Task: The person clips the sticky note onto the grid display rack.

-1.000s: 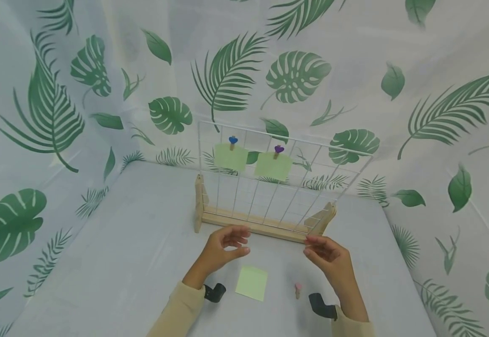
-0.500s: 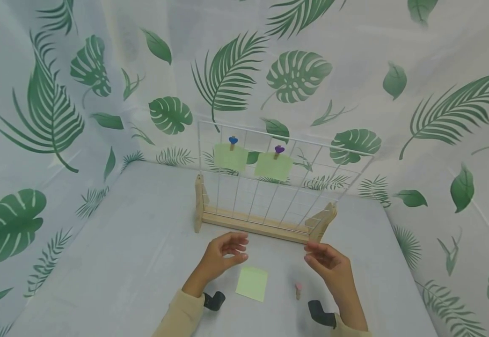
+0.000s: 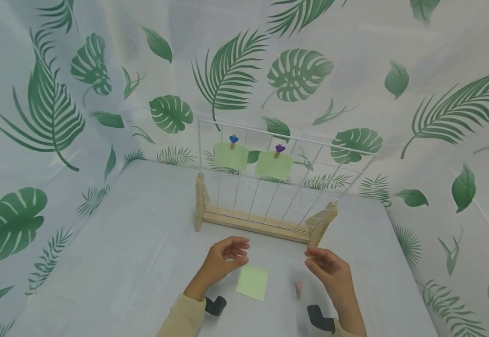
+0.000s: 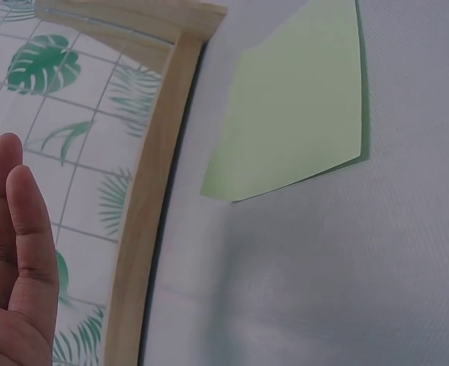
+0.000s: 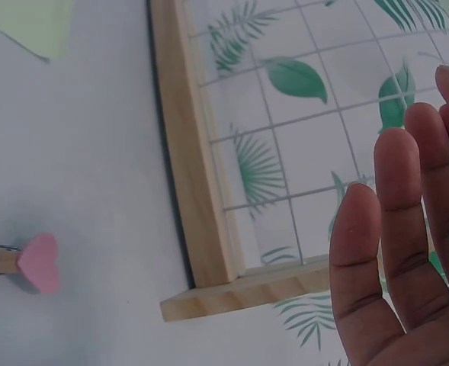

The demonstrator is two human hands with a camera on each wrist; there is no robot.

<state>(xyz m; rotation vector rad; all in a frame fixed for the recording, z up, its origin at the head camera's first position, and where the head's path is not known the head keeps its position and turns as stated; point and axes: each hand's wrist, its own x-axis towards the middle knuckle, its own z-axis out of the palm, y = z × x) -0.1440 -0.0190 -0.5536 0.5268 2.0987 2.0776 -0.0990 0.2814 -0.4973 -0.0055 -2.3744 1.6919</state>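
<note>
Above the table, my left hand (image 3: 224, 262) hovers with relaxed fingers and holds nothing. A green sticky note (image 3: 252, 282) lies flat just in front of it, and fills much of the left wrist view. My right hand (image 3: 331, 270) hangs in the air at the right, its fingers loosely bent around nothing. Left of it on the table lies a small wooden clothespin (image 3: 298, 289) with a pink heart, also seen in the right wrist view. Behind both hands stands a white wire grid rack (image 3: 265, 220) on a wooden base.
Two green notes hang on the rack, the left note (image 3: 230, 158) under a blue heart clothespin (image 3: 233, 140), the right note (image 3: 274, 166) under a purple heart clothespin (image 3: 280, 150). A leaf-patterned curtain (image 3: 231, 70) encloses the white table (image 3: 113, 234) behind and at both sides.
Both hands have drawn slightly back toward the person, away from the rack. The note and the pink clothespin on the table stay in place.
</note>
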